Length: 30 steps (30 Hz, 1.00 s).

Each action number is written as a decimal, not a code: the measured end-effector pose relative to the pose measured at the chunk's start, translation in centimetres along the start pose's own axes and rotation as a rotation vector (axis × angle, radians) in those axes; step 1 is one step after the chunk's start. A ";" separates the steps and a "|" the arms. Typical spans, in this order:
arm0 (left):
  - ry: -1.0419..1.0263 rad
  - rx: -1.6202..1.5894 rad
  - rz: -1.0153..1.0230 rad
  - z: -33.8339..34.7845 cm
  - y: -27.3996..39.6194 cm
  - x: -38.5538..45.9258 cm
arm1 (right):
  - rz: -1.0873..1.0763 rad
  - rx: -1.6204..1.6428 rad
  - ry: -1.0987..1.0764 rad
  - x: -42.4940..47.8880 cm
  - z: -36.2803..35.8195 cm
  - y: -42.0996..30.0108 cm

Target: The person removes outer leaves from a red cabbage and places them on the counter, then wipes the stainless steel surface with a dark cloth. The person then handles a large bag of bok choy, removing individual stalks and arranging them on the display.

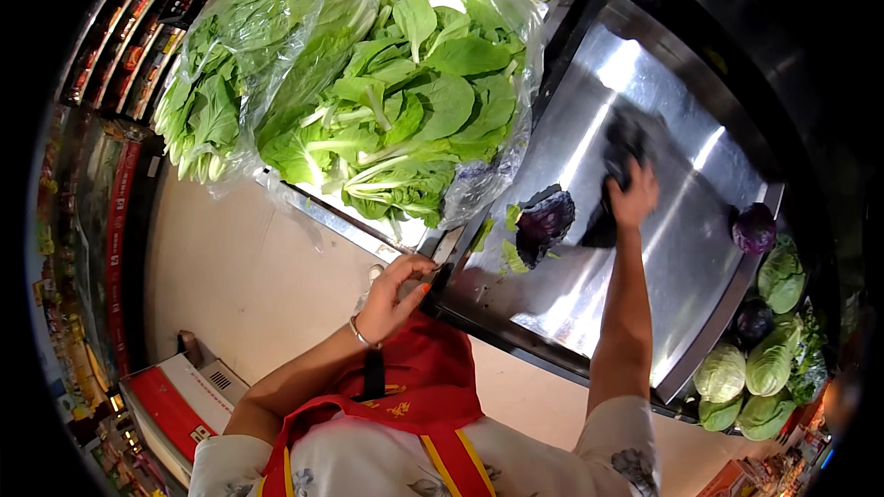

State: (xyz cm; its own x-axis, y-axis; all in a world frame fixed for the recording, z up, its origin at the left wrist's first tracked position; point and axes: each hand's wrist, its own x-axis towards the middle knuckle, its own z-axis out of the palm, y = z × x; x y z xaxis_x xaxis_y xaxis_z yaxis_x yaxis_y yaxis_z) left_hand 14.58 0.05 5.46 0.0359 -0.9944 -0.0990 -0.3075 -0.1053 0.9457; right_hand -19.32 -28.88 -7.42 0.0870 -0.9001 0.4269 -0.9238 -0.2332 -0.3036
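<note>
My right hand (633, 195) grips a dark cloth (625, 141), blurred by motion, against a stainless-steel display tray (663, 235). Left of the cloth lies a loose purple cabbage leaf (545, 224). Small green leaf scraps (512, 257) are scattered around that leaf. At the tray's near left corner, my left hand (397, 293) has its fingertips by the counter edge, thumb and fingers apart, with nothing held. A silver bracelet (360, 333) circles its wrist. Beyond that hand, loose leafy greens (435, 96) spill from an opened clear plastic bag (476, 197).
Another clear bag of greens (276, 27) stands at the far left. One purple cabbage (754, 228) sits at the tray's right rim. Several green cabbages (770, 359) are heaped beyond it. Packed shelves (128, 34) line the left, and a red-and-white box (173, 400) rests behind my left arm.
</note>
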 end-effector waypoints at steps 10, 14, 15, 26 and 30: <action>0.020 0.252 0.391 2.2 4.6 11.0 | -0.408 0.493 -0.471 -11.2 -4.0 -12.8; -0.314 0.342 0.546 7.7 3.4 12.6 | -0.493 0.514 -0.678 -16.3 -7.7 -13.7; -0.409 0.504 0.622 8.8 0.9 12.9 | -0.486 0.522 -0.716 -16.2 -9.0 -13.8; -0.351 0.456 0.341 7.7 -1.9 12.2 | 0.406 0.142 -0.175 -25.7 -22.5 17.5; -0.515 0.869 0.333 9.0 -2.5 11.4 | 0.669 -0.374 -0.323 -32.3 -20.8 20.2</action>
State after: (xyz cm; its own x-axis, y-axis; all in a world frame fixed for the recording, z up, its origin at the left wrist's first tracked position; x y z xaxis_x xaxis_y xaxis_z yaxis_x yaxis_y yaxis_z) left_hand 7.25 -11.07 -0.84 -0.5195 -0.8338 -0.1870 -0.8084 0.4087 0.4236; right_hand -48.49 3.09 -9.60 -0.4743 -0.8800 -0.0260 -0.8765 0.4748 -0.0793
